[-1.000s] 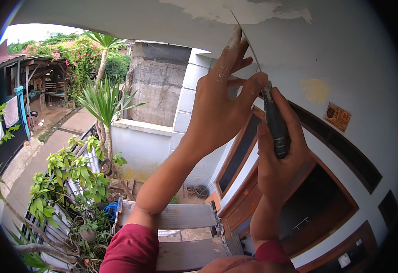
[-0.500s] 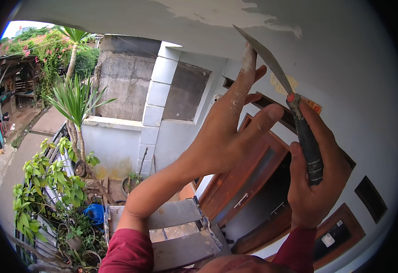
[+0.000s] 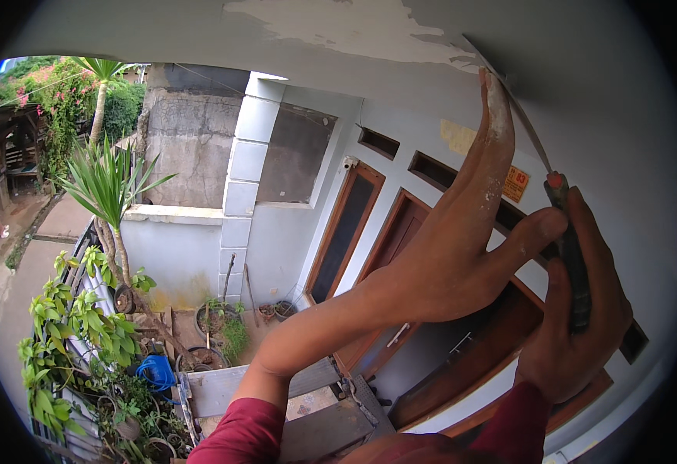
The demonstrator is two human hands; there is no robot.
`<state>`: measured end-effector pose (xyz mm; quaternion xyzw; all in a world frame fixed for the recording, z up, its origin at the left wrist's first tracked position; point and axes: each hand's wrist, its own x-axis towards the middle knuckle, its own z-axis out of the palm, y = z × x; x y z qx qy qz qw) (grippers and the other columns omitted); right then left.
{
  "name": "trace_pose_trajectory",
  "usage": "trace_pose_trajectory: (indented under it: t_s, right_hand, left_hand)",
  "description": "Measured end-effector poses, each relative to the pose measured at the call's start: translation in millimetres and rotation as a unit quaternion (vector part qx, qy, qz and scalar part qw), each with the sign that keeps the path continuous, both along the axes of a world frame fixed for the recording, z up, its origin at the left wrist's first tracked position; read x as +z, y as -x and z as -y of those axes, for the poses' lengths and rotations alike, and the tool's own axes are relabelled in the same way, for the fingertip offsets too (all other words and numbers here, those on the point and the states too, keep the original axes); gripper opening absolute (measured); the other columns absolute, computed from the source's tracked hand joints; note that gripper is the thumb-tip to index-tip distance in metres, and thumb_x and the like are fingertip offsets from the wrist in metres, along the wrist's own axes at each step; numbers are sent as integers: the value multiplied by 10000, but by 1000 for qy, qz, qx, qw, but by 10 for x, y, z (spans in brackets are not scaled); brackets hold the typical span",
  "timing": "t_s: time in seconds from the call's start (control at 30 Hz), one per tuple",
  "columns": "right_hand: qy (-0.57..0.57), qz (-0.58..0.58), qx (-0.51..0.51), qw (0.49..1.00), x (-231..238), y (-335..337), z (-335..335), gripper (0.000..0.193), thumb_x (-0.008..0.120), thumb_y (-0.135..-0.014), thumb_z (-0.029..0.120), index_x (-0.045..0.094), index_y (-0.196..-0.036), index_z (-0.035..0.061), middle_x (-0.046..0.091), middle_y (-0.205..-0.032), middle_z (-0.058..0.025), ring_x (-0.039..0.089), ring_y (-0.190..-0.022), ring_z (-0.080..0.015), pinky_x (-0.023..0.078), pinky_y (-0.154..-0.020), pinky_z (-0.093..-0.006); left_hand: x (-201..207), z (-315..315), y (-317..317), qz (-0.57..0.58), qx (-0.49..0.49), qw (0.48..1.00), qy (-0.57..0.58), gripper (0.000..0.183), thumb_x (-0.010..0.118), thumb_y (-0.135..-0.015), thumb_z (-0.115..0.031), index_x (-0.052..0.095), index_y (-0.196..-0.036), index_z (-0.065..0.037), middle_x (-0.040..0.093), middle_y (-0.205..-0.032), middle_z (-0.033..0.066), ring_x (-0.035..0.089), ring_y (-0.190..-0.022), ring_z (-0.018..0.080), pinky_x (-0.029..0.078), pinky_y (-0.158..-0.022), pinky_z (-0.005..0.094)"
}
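Note:
My right hand (image 3: 586,344), at the right, is wrapped round the dark handle of a putty knife (image 3: 578,282) with a red collar. Its thin metal blade slants up and left, the tip against or very close to the ceiling (image 3: 160,35). My left hand (image 3: 454,255) has its fingers stretched upward, smeared with whitish filler, the fingertips at the blade near its tip. Whether they press on the blade, I cannot tell. A ragged pale patch of filler (image 3: 338,27) spreads over the ceiling just left of the blade tip.
Below me are the grey steps of a ladder (image 3: 311,379). Potted plants (image 3: 83,309), a blue plastic container (image 3: 156,371) and a spiky-leaved tree (image 3: 110,182) stand at the left. Wooden doors (image 3: 354,224) and a white wall lie beyond my arms.
Both hands and the putty knife have moved right. The blade now appears more edge-on, its tip near the right end of the pale patch. The view has shifted slightly.

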<state>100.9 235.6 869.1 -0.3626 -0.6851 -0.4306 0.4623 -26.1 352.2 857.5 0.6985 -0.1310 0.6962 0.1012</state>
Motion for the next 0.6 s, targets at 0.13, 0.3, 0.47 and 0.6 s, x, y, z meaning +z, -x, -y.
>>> trace_pose_trajectory:
  t_s: [0.13, 0.3, 0.47, 0.6]
  right_hand:
    - [4, -9, -3, 1000, -52, 18, 2, 425, 509, -992, 233, 637, -1346, 36, 695, -1263, -165, 658, -1199, -319, 526, -1015, -426]
    - [22, -29, 5, 999, -36, -68, 143, 432, 475, -976, 141, 618, -1366, 23, 683, -1288, -170, 642, -1227, -327, 513, -1031, -423]
    - [66, -3, -17, 998, 0, -85, 143, 436, 480, -967, 93, 607, -1376, 13, 678, -1298, -173, 636, -1237, -326, 516, -1024, -424]
    - [51, -5, -28, 998, -77, -24, 125, 441, 477, -957, 74, 609, -1373, 9, 681, -1293, -172, 639, -1233, -326, 520, -1017, -427]
  left_hand:
    - [-41, 33, 29, -5, -5, 1000, 16, 975, 644, -995, -264, -77, -1605, -26, 87, -1681, 217, 170, -1546, 325, 243, -1215, 488]
    - [39, 223, -175, 18, -60, 998, 19, 982, 658, -990, -254, -71, -1601, -10, 131, -1670, 228, 178, -1543, 322, 234, -1220, 487]
    - [17, 239, -236, 58, -54, 997, 24, 953, 640, -1001, -224, -69, -1601, -10, 181, -1658, 228, 224, -1529, 327, 241, -1217, 490]
    - [57, 218, -251, 62, -107, 992, 2, 929, 597, -985, -98, -109, -1574, 39, 18, -1638, 310, 61, -1524, 423, 190, -1227, 486]
